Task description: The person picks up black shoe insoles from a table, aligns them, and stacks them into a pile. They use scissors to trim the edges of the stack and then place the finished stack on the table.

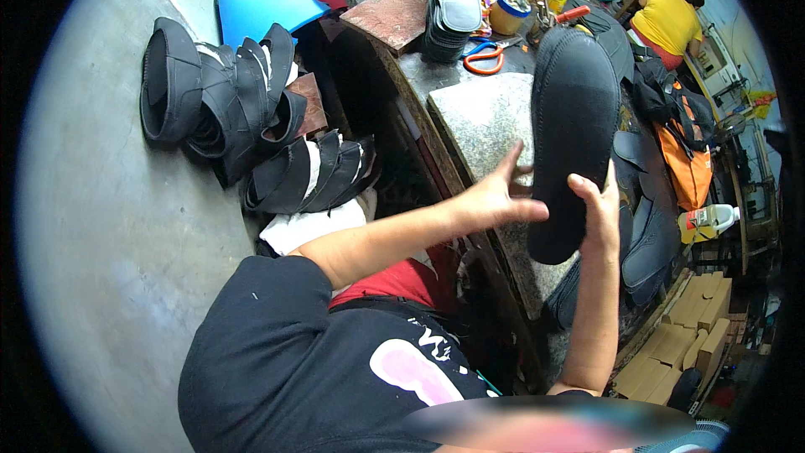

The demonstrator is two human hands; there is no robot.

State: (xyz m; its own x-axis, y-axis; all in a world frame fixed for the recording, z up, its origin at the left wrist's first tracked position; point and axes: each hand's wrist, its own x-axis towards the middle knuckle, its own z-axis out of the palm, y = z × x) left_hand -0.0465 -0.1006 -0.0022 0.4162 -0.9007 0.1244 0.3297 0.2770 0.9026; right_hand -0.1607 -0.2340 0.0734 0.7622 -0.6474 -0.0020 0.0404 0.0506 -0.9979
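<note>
A long black shoe sole [575, 109], with stitching along its rim, stands upright above the workbench. My right hand [599, 216] grips its lower right side, the thumb lying across the face; the other fingers are mostly hidden behind it. At the sole's lower left edge, my left hand [501, 201] has its fingers spread, and its thumb tip reaches the edge; whether it touches I cannot tell. Under and behind the sole lies a pale speckled stone slab [478, 109]. More black sole-shaped pieces [650, 243] lie on the bench to the right.
Scissors [484, 59] with orange handles, a stack of insoles [455, 8] and a blue-lidded jar [509, 13] are farther back. Black shoe uppers [222, 109] sit at left. An orange bag [683, 168], a jug [708, 222] and cardboard [671, 344] are right. A person in yellow [667, 21] is beyond.
</note>
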